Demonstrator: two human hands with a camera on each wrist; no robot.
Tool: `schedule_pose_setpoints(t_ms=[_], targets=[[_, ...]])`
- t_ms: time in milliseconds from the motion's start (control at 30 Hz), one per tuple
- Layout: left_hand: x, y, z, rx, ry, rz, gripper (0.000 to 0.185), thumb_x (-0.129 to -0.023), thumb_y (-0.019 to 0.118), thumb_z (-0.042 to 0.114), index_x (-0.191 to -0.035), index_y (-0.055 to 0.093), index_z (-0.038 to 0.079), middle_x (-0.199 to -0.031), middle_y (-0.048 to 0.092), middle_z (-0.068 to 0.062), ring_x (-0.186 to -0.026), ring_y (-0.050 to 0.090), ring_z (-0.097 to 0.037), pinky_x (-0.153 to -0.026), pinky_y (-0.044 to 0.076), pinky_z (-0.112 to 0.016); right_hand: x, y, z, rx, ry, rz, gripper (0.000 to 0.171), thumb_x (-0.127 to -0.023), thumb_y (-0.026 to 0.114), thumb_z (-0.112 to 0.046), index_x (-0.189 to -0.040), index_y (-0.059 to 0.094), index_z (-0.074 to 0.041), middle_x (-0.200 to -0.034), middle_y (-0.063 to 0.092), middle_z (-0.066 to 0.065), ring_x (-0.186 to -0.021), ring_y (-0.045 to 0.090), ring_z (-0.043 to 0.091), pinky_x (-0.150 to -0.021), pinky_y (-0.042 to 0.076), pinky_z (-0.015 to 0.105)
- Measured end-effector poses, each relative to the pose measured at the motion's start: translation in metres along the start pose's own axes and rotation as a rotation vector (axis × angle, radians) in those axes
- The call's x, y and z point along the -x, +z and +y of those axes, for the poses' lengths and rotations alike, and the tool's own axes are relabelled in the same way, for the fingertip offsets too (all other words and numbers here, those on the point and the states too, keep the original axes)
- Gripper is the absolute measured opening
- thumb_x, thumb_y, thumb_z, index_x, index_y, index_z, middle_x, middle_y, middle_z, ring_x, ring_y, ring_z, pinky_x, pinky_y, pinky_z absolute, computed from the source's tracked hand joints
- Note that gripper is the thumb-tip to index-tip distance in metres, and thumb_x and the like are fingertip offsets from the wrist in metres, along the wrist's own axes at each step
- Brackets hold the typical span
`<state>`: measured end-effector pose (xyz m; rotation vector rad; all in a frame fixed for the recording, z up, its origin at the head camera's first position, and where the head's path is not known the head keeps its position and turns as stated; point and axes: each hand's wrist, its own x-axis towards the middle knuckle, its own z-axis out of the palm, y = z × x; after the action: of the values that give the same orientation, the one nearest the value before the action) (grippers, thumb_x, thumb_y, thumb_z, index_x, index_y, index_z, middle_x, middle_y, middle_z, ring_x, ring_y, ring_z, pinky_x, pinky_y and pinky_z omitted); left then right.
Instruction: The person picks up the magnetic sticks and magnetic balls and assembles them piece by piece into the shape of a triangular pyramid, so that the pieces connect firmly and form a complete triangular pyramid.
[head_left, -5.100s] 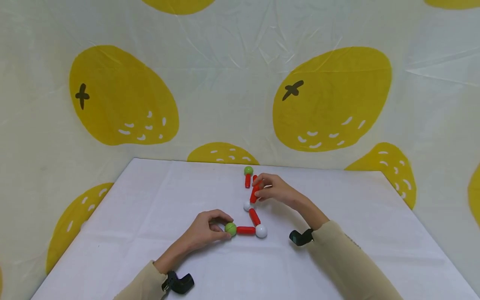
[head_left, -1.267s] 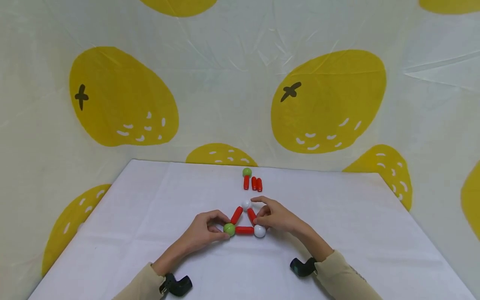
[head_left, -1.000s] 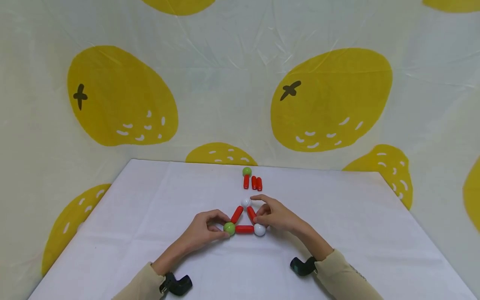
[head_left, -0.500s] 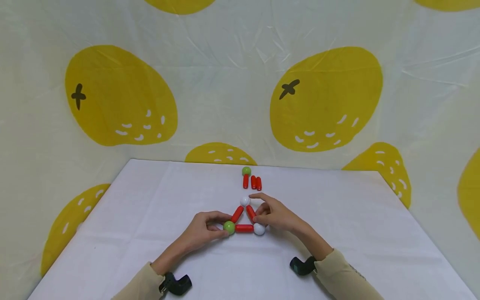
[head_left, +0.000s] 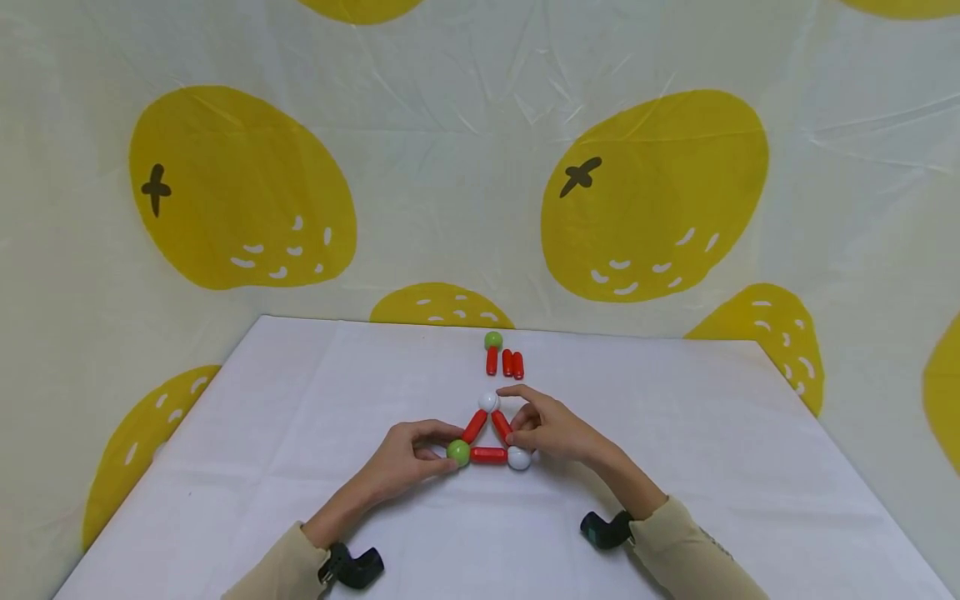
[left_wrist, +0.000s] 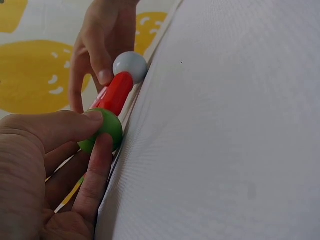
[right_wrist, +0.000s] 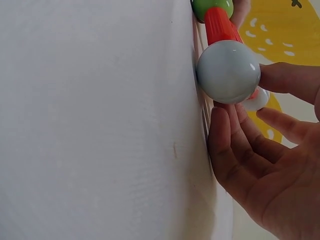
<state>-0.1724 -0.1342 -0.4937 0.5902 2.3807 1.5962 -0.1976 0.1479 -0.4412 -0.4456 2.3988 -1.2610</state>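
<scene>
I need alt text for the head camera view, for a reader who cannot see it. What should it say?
Two hands hold a flat triangle of three red sticks joined by a green ball and two white balls, on a white table. Behind it lie three spare red sticks and a second green ball, before a lemon-print backdrop.

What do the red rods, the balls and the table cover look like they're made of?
Red rods: likely plastic, smooth with soft sheen. Green ball and white ball: probably glossy plastic, highlights on them. Table cover: woven white cloth, with fine weave in the wrist views.
</scene>
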Motion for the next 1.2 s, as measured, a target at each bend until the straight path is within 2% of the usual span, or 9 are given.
schedule_pose_setpoints(t_ms=[433,833,1200], targets=[[-0.001,-0.0008,-0.0012,0.021,0.011,0.018,0.034,-0.088,0.082,0.021,-0.121,0.074,0.02,-0.121,0.073,-0.001,-0.111,0.065,-0.019,-0.085,0.056,-0.015,-0.0022,-0.0004,0.0015,-0.011,0.021,0.02,0.064,-0.094,0.073,-0.014,-0.151,0.045,-0.017,-0.102,0.069,0.006,-0.087,0.064,0.019,-0.074,0.059,0.032],[-0.0017,-0.0006,-0.0041,0.04,0.006,0.03,0.037,-0.087,0.083,0.017,-0.123,0.074,0.017,-0.123,0.073,-0.002,-0.108,0.066,-0.018,-0.085,0.056,-0.015,-0.0022,-0.0011,0.0042,-0.004,0.005,0.008,0.052,-0.096,0.069,-0.013,-0.145,0.051,-0.01,-0.106,0.068,0.01,-0.086,0.062,0.018,-0.075,0.059,0.032],[-0.0014,-0.0003,-0.0033,0.039,-0.007,0.033,0.035,-0.088,0.083,0.018,-0.122,0.074,0.018,-0.124,0.072,-0.003,-0.107,0.065,-0.018,-0.085,0.055,-0.014,-0.0018,-0.0041,0.0045,-0.005,0.023,0.01,0.053,-0.095,0.07,-0.014,-0.145,0.051,-0.009,-0.107,0.068,0.01,-0.086,0.063,0.018,-0.074,0.06,0.032]])
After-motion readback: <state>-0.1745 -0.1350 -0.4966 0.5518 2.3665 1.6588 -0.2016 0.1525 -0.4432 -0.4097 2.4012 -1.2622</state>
